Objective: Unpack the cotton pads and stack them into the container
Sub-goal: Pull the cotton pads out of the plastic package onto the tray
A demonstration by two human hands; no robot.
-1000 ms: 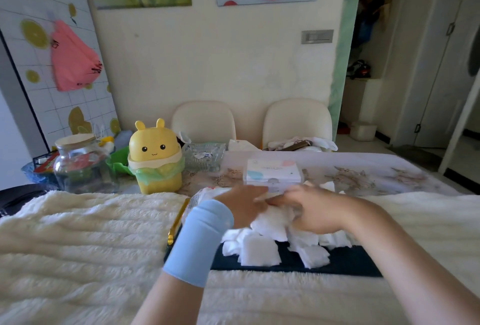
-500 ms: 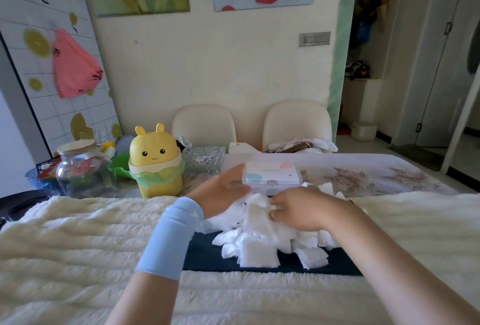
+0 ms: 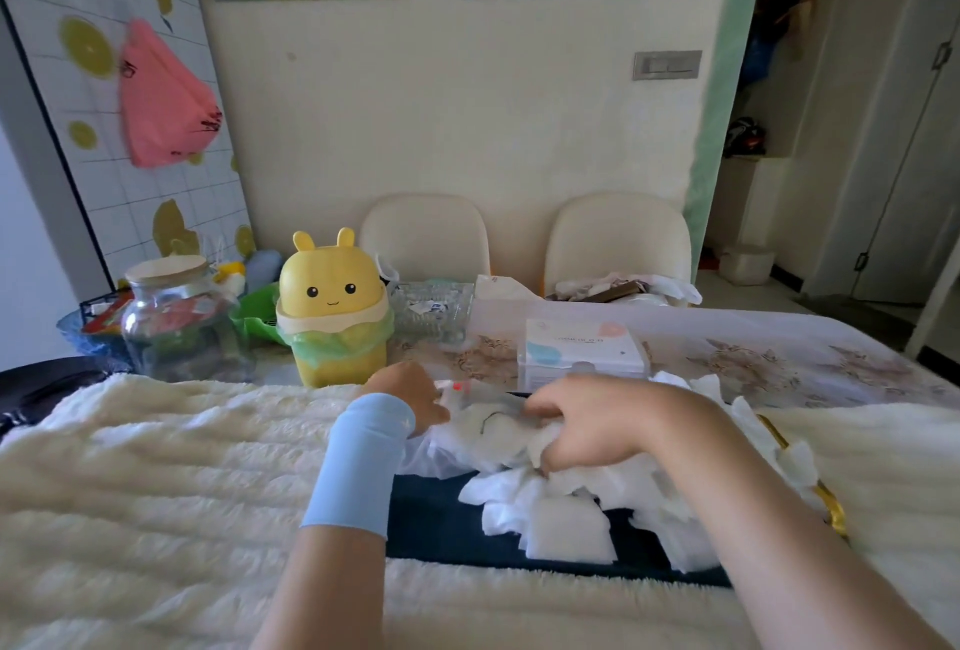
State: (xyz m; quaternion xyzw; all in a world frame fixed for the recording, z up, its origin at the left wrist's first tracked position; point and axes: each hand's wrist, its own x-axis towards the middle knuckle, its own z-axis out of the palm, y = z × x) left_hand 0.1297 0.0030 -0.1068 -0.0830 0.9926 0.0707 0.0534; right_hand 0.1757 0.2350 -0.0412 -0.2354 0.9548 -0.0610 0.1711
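A loose heap of white square cotton pads (image 3: 550,519) lay on a dark blue tray (image 3: 441,519), near centre-right, w/ some spilling over its gold right rim. At the far-left edge of the heap sat a crumpled clear plastic bag (image 3: 483,433), more pads showing through it. The left hand (image 3: 410,397), wrist in a pale blue sleeve, pinched the bag's left edge. The right hand (image 3: 587,420) had its fingers curled down into bag & pads, clamped on a clump; how many pads, can't tell. Just beyond the hands stood the container (image 3: 582,350), a clear box w/ a white, pastel-spotted lid on it.

Step in hand, prob.: emptying the bag. To do it well, hold the bag's mouth wide w/ the left hand & draw pads out in flat bunches, not crushed fistfuls, so they stack square later. The lid must come off before any stacking.

Around this: a cream fluffy blanket (image 3: 156,467) under the tray. Far left stood a yellow bunny-faced bin (image 3: 332,306) & a glass jar (image 3: 171,322).
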